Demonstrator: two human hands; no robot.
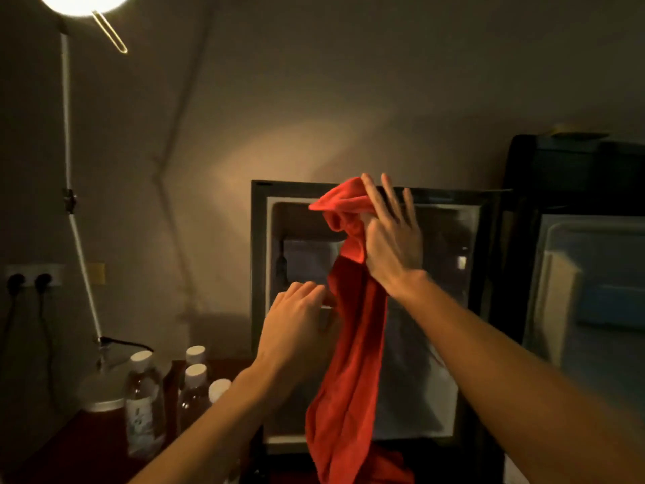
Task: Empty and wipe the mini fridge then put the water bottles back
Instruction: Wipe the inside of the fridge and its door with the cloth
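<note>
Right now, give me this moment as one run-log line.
stage: wipe prep | fridge: door open, looks empty | bottles: out, left of fridge | right hand: holds red cloth | left hand: at cloth, grip unclear
</note>
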